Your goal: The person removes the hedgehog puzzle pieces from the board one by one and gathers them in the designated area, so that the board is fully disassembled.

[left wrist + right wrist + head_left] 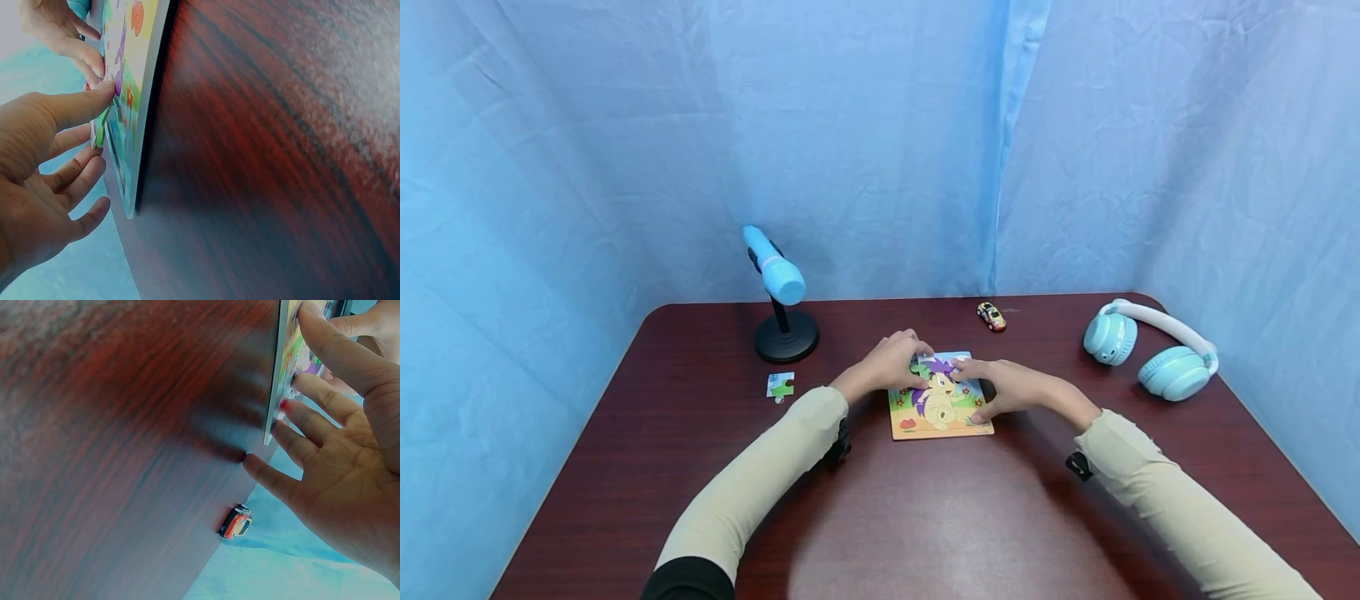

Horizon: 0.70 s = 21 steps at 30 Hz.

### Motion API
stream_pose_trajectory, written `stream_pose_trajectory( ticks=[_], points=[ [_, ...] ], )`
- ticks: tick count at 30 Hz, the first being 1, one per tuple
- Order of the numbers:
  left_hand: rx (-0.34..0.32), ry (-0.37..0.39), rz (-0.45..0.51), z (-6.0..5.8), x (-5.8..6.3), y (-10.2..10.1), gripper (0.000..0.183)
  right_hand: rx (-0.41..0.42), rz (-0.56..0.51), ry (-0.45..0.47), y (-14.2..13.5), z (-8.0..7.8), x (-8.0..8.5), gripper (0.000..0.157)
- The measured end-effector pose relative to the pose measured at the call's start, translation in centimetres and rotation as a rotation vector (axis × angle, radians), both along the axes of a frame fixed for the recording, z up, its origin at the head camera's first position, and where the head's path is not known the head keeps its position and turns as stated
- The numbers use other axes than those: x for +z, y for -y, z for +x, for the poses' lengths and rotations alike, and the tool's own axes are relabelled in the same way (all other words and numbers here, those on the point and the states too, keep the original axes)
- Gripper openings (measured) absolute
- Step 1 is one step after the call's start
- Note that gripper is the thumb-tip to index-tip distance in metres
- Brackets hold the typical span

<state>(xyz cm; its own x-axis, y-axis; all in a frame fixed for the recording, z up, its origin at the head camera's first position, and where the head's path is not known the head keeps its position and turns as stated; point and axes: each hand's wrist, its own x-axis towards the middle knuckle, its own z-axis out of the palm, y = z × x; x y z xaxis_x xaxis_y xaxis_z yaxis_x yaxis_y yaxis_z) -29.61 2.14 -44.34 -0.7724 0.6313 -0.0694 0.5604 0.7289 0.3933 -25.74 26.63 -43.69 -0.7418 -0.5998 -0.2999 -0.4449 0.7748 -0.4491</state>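
A square jigsaw puzzle [942,410] with a purple-haired cartoon figure lies on the dark wooden table. My left hand [892,362] is over its upper left part, pinching a green puzzle piece [100,129] between thumb and fingers; the piece is tilted up from the board in the left wrist view. From the other side my right hand [1013,386] spreads its relaxed fingers along the puzzle's right side, thumb and fingertips resting on it. Left of the puzzle, a loose blue and green puzzle piece [781,385] lies on the table.
A blue microphone [778,271] on a round black stand [786,337] stands at the back left. Behind the puzzle sits a small toy car [992,317]. White and mint headphones [1176,372] lie at the right. Blue curtains [865,150] hang around the table [865,517].
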Motion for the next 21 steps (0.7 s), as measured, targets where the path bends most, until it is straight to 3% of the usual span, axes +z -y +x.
stream_pose_trajectory(
  ticks=[21],
  points=[
    [-0.023, -0.141, -0.047, 0.09, -0.15, -0.03, 0.05, -0.002, 0.004, 0.004, 0.06, 0.1, 0.18, 0.075]
  ],
)
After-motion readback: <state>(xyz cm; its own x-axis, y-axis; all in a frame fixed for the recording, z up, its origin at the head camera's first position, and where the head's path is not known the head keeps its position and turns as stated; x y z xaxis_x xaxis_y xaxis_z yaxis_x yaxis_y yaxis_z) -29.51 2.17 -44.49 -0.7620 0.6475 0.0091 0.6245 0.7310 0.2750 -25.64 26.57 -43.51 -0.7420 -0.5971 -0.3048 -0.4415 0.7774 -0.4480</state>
